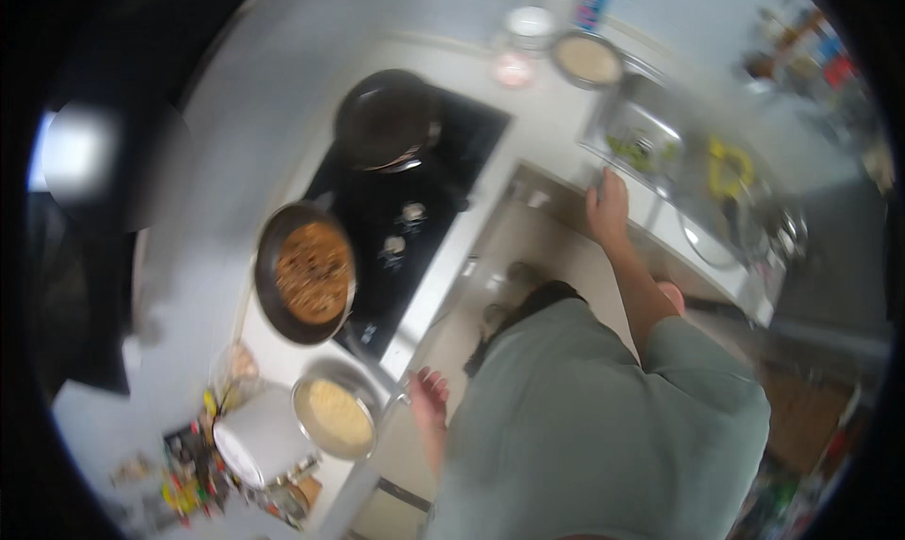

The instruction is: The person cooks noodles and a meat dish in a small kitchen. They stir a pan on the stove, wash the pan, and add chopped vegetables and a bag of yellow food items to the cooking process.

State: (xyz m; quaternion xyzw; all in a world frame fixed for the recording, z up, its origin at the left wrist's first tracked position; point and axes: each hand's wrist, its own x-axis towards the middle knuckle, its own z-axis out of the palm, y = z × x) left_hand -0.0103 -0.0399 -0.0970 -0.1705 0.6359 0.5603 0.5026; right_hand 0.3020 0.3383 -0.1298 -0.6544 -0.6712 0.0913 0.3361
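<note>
My left hand [429,396] is low beside the cooktop, fingers slightly apart and holding nothing visible. Close to its fingertips is the end of the long handle of a dark frying pan [265,292]. Saucy brown food [314,273] with darker pieces covers much of that pan. Over by the counter edge in front of the steel sink [594,126], my right hand [609,204] has bent fingers. A small grey shape shows at its fingertips, too blurred to name or to tell whether it is held. Green scraps [640,151] lie in the sink.
Another dark pan [385,119] sits on the black cooktop [470,119]. A metal bowl [368,437] of pale yellow food stands beside a white canister [258,437]. Near the sink are a round vessel [587,59] with beige contents and a yellow object [730,165].
</note>
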